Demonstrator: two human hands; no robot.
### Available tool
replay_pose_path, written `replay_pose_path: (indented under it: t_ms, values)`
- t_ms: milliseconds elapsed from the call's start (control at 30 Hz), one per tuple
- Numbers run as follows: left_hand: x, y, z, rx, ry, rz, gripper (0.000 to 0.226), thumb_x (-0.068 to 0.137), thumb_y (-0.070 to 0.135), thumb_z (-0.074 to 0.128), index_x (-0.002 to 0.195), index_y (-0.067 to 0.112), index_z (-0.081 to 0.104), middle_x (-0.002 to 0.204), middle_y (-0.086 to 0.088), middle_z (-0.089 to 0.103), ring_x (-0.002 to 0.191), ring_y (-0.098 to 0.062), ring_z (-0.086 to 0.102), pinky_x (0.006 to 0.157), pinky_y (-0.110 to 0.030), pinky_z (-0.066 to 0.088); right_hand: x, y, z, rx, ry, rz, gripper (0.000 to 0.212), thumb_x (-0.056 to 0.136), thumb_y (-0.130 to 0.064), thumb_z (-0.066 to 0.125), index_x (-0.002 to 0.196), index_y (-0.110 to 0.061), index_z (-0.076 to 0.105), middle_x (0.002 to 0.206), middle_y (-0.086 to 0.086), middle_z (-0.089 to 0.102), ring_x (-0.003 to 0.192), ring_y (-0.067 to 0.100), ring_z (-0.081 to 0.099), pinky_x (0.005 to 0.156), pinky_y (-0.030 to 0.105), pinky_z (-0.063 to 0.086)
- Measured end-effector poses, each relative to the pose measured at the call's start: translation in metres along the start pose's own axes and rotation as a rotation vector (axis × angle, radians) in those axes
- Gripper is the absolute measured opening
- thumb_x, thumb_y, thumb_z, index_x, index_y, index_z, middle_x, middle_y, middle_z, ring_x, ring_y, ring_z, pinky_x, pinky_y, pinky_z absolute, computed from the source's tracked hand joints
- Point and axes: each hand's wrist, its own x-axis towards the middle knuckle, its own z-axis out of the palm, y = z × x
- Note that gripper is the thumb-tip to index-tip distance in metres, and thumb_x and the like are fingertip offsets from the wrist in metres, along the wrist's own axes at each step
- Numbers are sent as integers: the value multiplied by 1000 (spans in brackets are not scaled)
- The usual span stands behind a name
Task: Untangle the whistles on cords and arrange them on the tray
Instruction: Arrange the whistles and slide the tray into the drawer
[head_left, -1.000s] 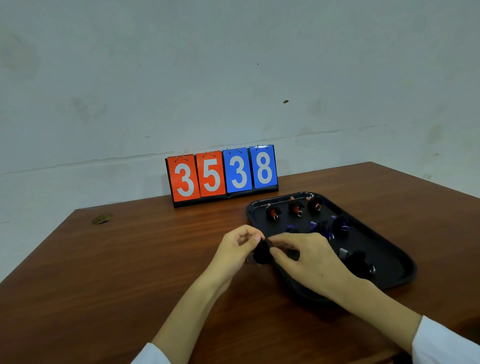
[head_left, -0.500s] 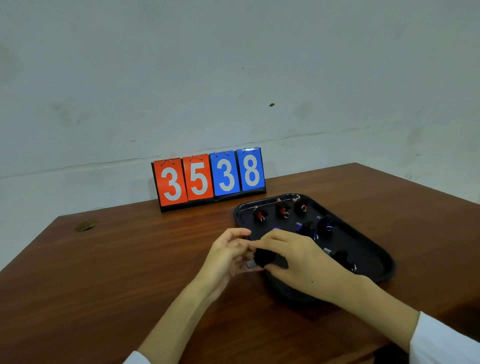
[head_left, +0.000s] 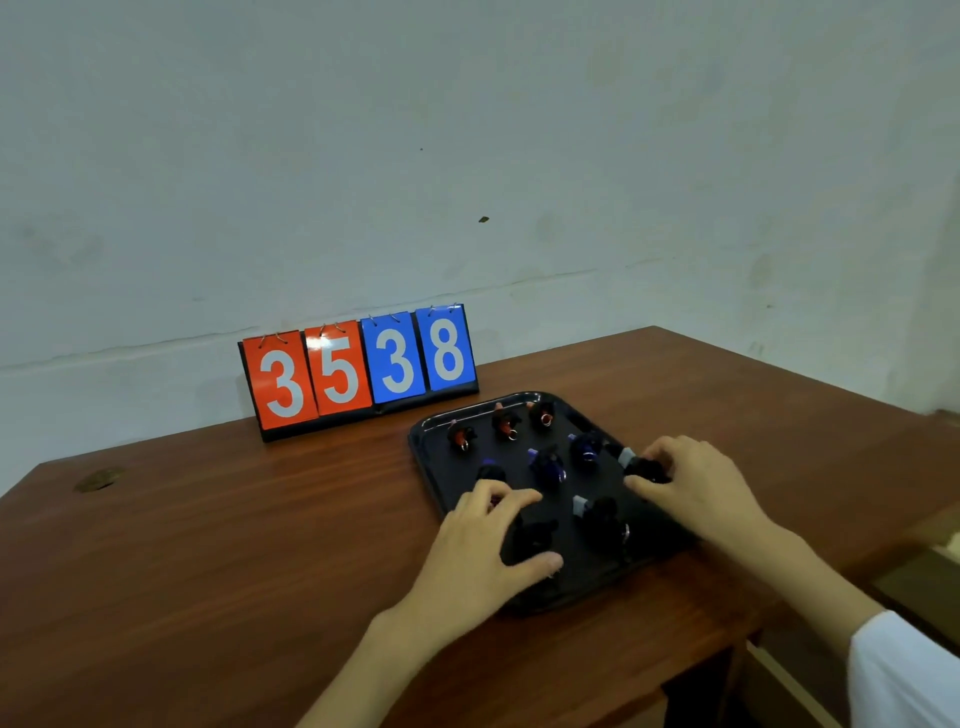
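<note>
Brown worktop (head_left: 208, 545), pale wall behind. Left hand (head_left: 488, 551) is curled round the near black whistle (head_left: 530, 535) at the lower left of the tray (head_left: 418, 447). Right hand (head_left: 696, 488) pinches the far black whistle (head_left: 647, 467) at the tray's right rim. Likely final placement, with the red whistles (head_left: 506, 423) and blue whistles (head_left: 545, 462) already in rows. Next: seat both and release without snagging cords. Tray's lower-right corner is near the worktop edge; there's open room to frame left.

Single head view, down and forward, near tray (head_left: 431, 447).
</note>
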Motion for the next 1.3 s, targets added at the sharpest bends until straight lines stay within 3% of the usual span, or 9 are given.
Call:
replay_pose_path:
  t_ms: [67,167,400,600,700,833,1000,1133,1300]
  values:
    - [7,5,6,92,-69,-4,69,80,64,54,140,42,29,141,17,31,126,-8,32,107,-28,27,0,7,7,-49,15,-22,32,79,-49,64,99,-24,61,93,-6,58,89,15,53,73,27,46]
    - [13,7,13,118,-104,-53,72,79,62,57,141,38,29,143,14,35,128,-11,33,109,-32,28,0,8,12,-42,9,-67,33,78,-52,63,97,-25,61,85,-10,52,86,13,49,69,25,39]
    - [19,0,20,128,-3,-96,53,83,56,57,128,30,47,125,13,48,116,-9,42,100,-27,35,-2,8,17,-61,26,-111,35,78,-54,61,99,-26,60,82,-12,49,81,11,42,70,26,36]
    - [21,-2,23,110,37,-110,66,75,68,56,130,33,45,126,16,46,118,-8,40,100,-26,31,-5,11,13,-75,16,-103,46,77,-61,57,106,-26,64,86,-11,52,86,11,49,75,27,42]
    - [18,2,9,6,158,-125,66,73,75,45,126,34,50,121,19,45,110,-4,43,96,-25,35,-1,12,5,27,69,-65,51,76,-66,53,105,-26,66,90,-9,56,86,11,54,76,30,49]
    - [25,-19,-26,-185,347,-310,31,90,38,55,116,22,58,108,7,54,88,-4,54,78,-21,43,27,13,-8,259,4,-4,33,86,-48,55,98,-20,67,90,-9,60,86,10,57,71,25,47]
    - [39,-59,-42,-235,144,-719,46,93,25,55,134,9,42,92,-9,62,61,-18,62,59,-27,54,67,16,7,284,-232,121,29,89,-38,56,99,-13,65,109,4,65,93,20,59,82,33,49]
    - [40,-60,-32,50,232,-556,45,92,31,55,132,16,42,129,-9,44,76,-16,60,62,-25,46,57,5,8,304,-108,55,31,86,-45,58,95,-16,63,99,-2,65,89,16,59,74,30,48]
    - [44,-56,-11,82,183,-565,46,91,44,50,130,21,43,124,-9,37,92,-26,58,67,-29,46,35,-4,11,171,-312,-75,28,76,-48,68,91,-24,64,81,-10,62,75,8,60,65,22,47]
